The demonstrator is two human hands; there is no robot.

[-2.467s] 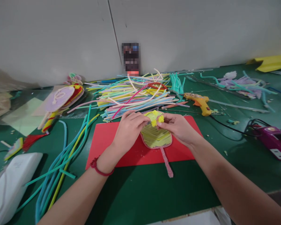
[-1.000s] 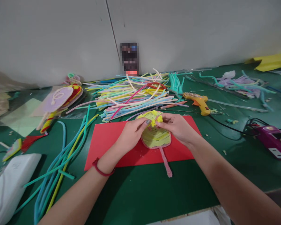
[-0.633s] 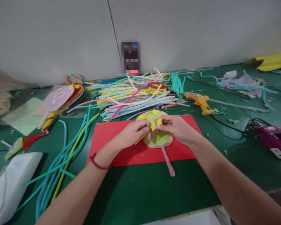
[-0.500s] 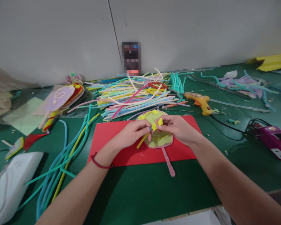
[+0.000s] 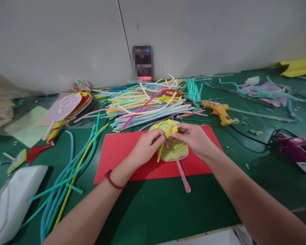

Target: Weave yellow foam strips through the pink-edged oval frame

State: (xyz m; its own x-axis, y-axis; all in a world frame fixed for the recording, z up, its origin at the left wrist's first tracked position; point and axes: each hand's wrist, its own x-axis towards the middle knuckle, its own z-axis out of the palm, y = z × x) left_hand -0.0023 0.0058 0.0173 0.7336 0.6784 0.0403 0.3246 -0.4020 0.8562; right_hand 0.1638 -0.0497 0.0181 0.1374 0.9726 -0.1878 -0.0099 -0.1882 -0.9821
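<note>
Between my fingertips is a small yellow pipe-cleaner flower (image 5: 167,134) with a yellow stem hanging down to the left. My left hand (image 5: 149,143) pinches it from the left. From the right, my right hand (image 5: 191,136) grips the yellow piece near its curled loops; my fingers hide part of it. Right below lies a round yellow-green pipe-cleaner fan (image 5: 180,152) with a pink rim and a pink handle. More yellow decoration sits along its upper edge. The fan rests on a red board (image 5: 124,144), its handle reaching past the front edge.
Behind the board spreads a heap of coloured pipe cleaners (image 5: 148,105). A yellow glue gun (image 5: 220,112) lies to the right, its cord running toward a purple power strip (image 5: 299,149). Left are a finished lilac fan (image 5: 66,106), loose teal stems (image 5: 73,173) and a white device (image 5: 20,194).
The yellow stem has swung from a slant to nearly upright. My left hand and wrist have moved slightly right, while the fan stays in place.
</note>
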